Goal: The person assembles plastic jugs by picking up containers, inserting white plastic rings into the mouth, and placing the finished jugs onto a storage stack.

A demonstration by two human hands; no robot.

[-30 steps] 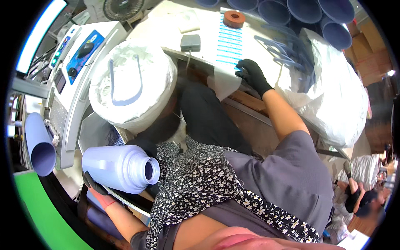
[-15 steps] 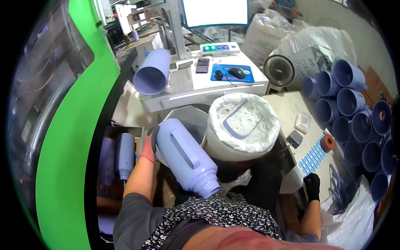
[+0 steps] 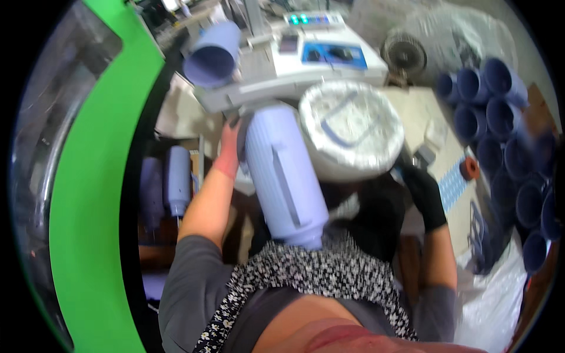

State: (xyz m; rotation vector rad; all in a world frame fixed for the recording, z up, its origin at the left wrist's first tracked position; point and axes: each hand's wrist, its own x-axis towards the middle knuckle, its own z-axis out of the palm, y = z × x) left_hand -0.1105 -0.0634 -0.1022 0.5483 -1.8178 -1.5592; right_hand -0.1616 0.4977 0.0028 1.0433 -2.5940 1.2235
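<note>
A lavender thermos flask casing [image 3: 285,170] with a side handle leans in front of me, its threaded neck down at my apron. My left hand [image 3: 240,140] is closed around its wide upper end, the fingers partly hidden behind it. My right hand [image 3: 422,191], in a black glove, is beside the white-lined bucket [image 3: 353,167] and the side table; its fingers are blurred and I cannot make out whether they hold anything. Inside that bucket lie several pale rings and a loose lavender handle [image 3: 335,130].
A lavender cylinder [image 3: 209,65] lies on the white machine table [image 3: 265,82] ahead. Several lavender casings [image 3: 471,120] are stacked at the right, near a blue-and-white sticker sheet [image 3: 453,185] and a reddish-brown roll [image 3: 469,169]. Two flask casings [image 3: 178,179] stand at the left, beside a green panel [image 3: 88,194].
My right hand has moved left and forward from the side table's near edge toward the bucket. The flask casing has turned more upright, its handle facing me. The whole view has shifted.
</note>
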